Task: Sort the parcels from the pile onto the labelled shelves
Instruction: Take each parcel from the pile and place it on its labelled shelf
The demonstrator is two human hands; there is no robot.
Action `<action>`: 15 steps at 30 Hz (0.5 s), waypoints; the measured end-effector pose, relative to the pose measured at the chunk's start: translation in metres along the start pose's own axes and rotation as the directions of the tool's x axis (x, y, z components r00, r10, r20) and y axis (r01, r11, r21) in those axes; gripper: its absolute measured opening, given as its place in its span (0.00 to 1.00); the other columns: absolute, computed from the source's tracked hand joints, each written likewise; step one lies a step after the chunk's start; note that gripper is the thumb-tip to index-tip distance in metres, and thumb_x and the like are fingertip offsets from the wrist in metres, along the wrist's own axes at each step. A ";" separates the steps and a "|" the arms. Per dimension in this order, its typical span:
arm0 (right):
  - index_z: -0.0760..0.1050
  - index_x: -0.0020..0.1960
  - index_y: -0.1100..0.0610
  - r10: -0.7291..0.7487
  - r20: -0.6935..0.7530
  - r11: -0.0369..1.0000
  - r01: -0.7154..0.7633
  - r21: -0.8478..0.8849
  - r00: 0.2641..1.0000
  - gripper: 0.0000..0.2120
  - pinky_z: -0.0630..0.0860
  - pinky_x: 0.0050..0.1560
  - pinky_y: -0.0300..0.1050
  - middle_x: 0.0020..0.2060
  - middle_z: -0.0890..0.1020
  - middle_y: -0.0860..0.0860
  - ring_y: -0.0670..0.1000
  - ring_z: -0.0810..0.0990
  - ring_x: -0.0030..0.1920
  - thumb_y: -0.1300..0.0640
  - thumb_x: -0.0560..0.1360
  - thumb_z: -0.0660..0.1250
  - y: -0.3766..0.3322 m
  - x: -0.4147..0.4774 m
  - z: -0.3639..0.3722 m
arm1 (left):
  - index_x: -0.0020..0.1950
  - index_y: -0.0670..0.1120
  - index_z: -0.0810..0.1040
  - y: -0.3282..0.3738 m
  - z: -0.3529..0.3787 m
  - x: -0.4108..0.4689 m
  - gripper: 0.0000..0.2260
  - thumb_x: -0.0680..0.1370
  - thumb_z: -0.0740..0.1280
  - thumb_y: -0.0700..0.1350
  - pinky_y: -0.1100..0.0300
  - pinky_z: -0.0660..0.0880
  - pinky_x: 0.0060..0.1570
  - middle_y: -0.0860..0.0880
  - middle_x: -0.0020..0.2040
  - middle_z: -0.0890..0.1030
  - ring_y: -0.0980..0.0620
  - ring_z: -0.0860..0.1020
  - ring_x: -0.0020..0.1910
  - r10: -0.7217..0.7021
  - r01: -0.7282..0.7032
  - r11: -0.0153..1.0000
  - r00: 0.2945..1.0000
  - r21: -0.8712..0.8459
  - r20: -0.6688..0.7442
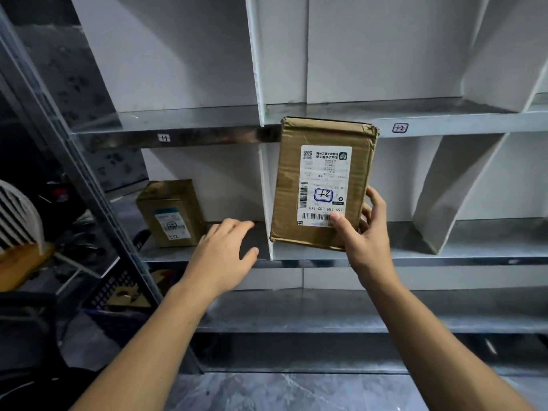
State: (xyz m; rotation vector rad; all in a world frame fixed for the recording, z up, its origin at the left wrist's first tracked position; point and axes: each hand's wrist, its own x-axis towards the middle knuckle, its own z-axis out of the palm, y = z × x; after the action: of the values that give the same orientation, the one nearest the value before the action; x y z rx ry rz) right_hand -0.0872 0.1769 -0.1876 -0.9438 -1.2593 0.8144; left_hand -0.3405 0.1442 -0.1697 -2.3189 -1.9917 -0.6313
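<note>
Parcel (289,179) one of two, a flat rectangular box of brown corrugated cardboard with creased, tape-glossed edges and a white printed shipping label (324,179), is held upright near centre, in front of the shelving. It covers part of a white divider panel (266,188) and the galvanised metal shelf edge (207,137). The right hand (366,232), at the box's 5 o'clock, grips it: thumb pressed on the label's lower corner, fingers curled behind the right edge. The left hand (225,256), at its 7 o'clock, is loose and spread and holds nothing. The second parcel (170,213), a blockier cardboard carton with its own label, stands at 9 o'clock in the lower left compartment. Two small handwritten tags (164,137) (400,128) sit on the shelf edge. At 8 o'clock lies a dark lattice crate (118,292), and a white ribbed wire guard (17,209) is at far 9 o'clock.
</note>
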 end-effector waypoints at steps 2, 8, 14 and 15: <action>0.62 0.65 0.27 0.012 0.010 1.000 -0.012 0.002 1.000 0.31 0.79 0.63 0.57 0.66 0.77 0.47 0.49 0.78 0.65 0.42 0.70 0.75 0.002 -0.008 0.002 | 0.74 0.51 0.65 -0.005 0.002 -0.004 0.24 0.79 0.63 0.55 0.51 0.67 0.67 0.51 0.69 0.69 0.49 0.68 0.66 0.004 -0.004 1.000 1.000 -0.010 0.001; 0.63 0.66 0.28 0.084 0.083 0.996 -0.082 -0.028 0.993 0.31 0.79 0.62 0.56 0.65 0.78 0.45 0.46 0.78 0.65 0.51 0.74 0.75 0.024 -0.048 0.014 | 0.75 0.48 0.66 -0.026 0.017 -0.029 0.25 0.79 0.63 0.54 0.51 0.67 0.67 0.49 0.70 0.70 0.47 0.68 0.67 -0.057 0.059 0.998 0.997 -0.032 0.046; 0.62 0.71 0.32 0.148 0.211 0.988 -0.135 -0.075 0.966 0.33 0.77 0.66 0.55 0.67 0.75 0.41 0.43 0.74 0.68 0.49 0.73 0.75 0.048 -0.075 0.049 | 0.73 0.48 0.68 -0.065 0.023 -0.061 0.24 0.78 0.65 0.53 0.51 0.68 0.65 0.49 0.68 0.71 0.46 0.69 0.65 -0.201 0.202 0.979 0.976 -0.010 0.086; 0.62 0.71 0.32 0.158 0.228 0.987 -0.143 -0.078 0.961 0.33 0.77 0.66 0.55 0.68 0.75 0.41 0.43 0.74 0.68 0.49 0.73 0.75 0.051 -0.076 0.058 | 0.72 0.48 0.69 -0.072 0.023 -0.065 0.24 0.78 0.65 0.53 0.51 0.68 0.64 0.49 0.67 0.72 0.46 0.70 0.64 -0.223 0.224 0.975 0.971 0.003 0.089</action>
State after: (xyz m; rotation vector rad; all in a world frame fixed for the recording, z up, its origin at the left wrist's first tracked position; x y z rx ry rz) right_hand -0.1550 0.1365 -0.2617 -1.0243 -1.4342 1.0353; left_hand -0.4090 0.1022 -0.2281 -2.1808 -2.3163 -0.5532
